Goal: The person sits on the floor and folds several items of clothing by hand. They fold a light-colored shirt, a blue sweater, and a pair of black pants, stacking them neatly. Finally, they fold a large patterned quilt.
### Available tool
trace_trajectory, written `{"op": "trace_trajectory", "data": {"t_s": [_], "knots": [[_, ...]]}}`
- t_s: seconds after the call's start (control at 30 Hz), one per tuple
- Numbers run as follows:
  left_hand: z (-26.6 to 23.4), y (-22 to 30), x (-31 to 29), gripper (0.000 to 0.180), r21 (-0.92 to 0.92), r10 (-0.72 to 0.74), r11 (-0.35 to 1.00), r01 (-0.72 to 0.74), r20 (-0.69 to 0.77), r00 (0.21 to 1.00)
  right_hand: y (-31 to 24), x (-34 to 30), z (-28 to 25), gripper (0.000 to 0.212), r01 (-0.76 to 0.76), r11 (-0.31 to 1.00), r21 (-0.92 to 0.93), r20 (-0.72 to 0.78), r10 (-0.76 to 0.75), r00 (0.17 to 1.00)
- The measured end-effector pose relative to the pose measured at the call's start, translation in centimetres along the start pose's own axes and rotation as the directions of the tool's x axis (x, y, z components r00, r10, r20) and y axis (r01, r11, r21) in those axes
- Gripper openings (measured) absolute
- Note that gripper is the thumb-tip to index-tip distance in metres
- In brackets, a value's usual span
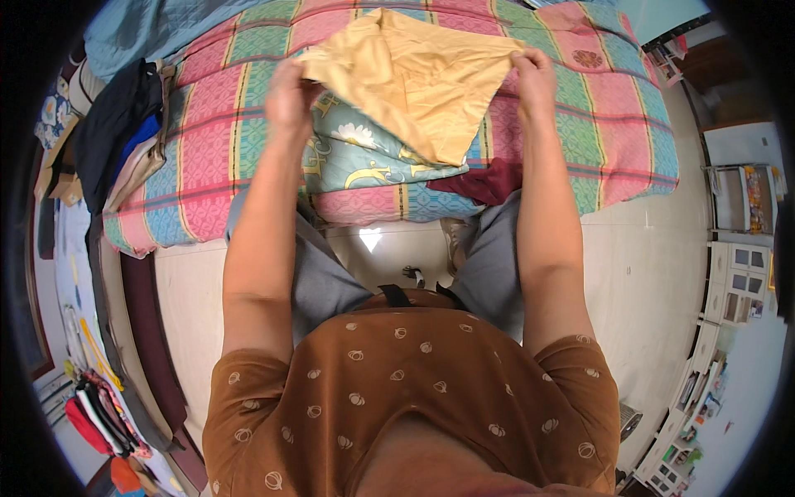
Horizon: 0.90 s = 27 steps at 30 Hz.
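Observation:
A shiny yellow garment (431, 70), shaped somewhat like briefs, is stretched between my two hands over the bed. My left hand (288, 99), slightly blurred, grips its left corner. At the opposite corner, my right hand (535, 79) pinches the edge between thumb and fingers. The cloth sags to a point at its near side. Partly covered by it lies a teal cloth (352, 170) with a white daisy and yellow print. Beside that, at the bed's near edge, is a crumpled maroon cloth (489, 184).
The bed has a pink, green and blue checked cover (215, 149). Dark and beige clothes (120, 132) are heaped at its left end. Hanging clothes (103, 414) are at the lower left. White cabinets and shelves (737, 282) line the right side beyond the pale tiled floor (633, 273).

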<state>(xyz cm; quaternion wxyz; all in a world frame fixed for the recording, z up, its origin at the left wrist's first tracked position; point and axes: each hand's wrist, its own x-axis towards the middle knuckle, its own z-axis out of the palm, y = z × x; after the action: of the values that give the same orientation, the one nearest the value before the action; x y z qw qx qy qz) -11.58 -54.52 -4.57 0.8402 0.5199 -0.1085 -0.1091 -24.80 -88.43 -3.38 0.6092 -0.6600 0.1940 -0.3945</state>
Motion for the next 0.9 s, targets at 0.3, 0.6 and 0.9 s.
{"op": "trace_trajectory", "data": {"t_s": [0.3, 0.6, 0.9], "knots": [[-7.3, 5.0, 3.1, 0.017, -0.271, 0.105, 0.942, -0.198, -0.324, 0.940, -2.6, 2.1, -5.5, 0.005, -0.056, 0.980, 0.188, -0.108, 0.078, 0.991], [-12.2, 7.2, 3.6, 0.030, 0.461, 0.502, 0.834, -0.303, -0.408, 0.763, -3.4, 0.6, -2.8, 0.010, -0.004, 0.982, 0.188, 0.160, -0.027, 0.987], [4.3, 3.3, -7.0, 0.065, 0.526, 0.221, 0.665, -0.530, 0.540, 0.812, -7.7, -12.2, 8.5, 0.016, 0.202, 0.977, 0.066, 0.724, -0.187, 0.664]]}}
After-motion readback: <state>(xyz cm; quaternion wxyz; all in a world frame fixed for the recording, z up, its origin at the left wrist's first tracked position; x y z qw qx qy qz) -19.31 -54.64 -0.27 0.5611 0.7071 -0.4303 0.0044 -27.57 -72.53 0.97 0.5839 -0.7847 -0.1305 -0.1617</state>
